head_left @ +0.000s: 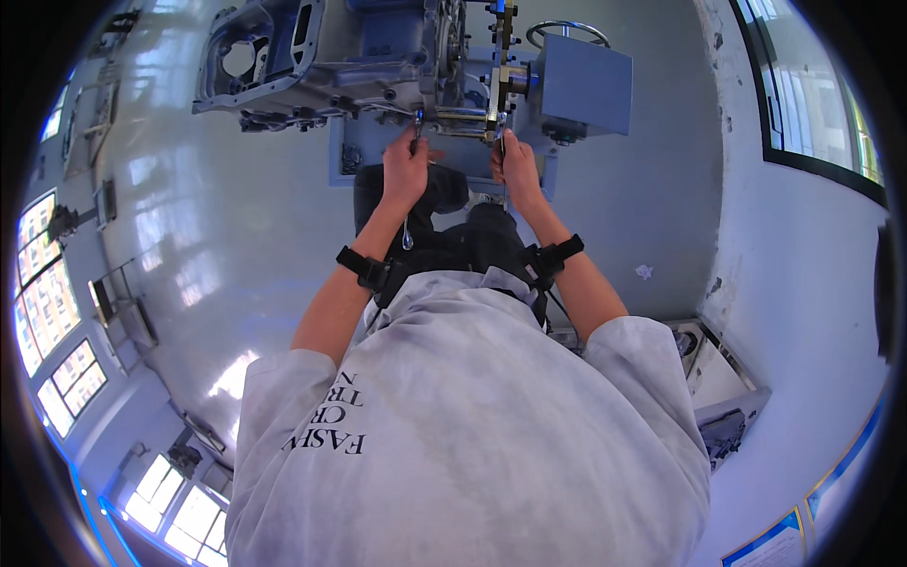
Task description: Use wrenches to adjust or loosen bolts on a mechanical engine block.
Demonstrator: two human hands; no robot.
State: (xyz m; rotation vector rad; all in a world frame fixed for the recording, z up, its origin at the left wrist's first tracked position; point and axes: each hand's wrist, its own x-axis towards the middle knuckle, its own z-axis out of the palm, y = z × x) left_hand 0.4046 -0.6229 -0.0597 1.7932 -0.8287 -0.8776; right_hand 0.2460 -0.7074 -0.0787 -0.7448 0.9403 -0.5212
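1. Metal housing (350, 80), the big grey casting, sits at the top of the head view, ahead of the person, beside a brass-coloured frame (495, 90) and a grey box (588, 85) with a handwheel (567, 24).
2. It looks heavy and rigid to me; its thick rim seems the sound place to take hold, minding the edges.
3. Left hand (406, 175): fingers closed round a shiny wrench (408, 238), whose top end is at the housing's lower edge. Smooth steel, probably light, slippery if oily, best held mid-shank.
4. Right hand (518, 170): fingers curled in at the frame's lower end; whether they grip something thin or only touch metal, I can't tell.
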